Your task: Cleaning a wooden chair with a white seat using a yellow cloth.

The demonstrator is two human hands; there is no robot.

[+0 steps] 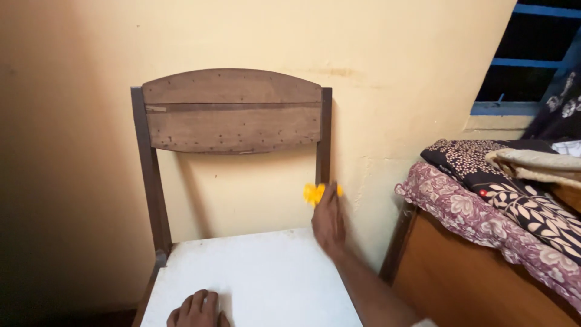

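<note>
Against the chair's right back post (325, 136), we are pressing a yellow cloth (315, 192) clutched in our right hand (328, 219), seemingly mid-wipe; left hand (196, 309), fingers curled and empty, is bracing on the white seat (260, 272). Next stroke probably needs firm pressure along the post.

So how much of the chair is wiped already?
The white seat looks clean, though I can't tell if it was wiped. Right hand holds a yellow cloth at the right back post; left hand rests on the seat's front. The wooden backrest and left post aren't being touched.
</note>
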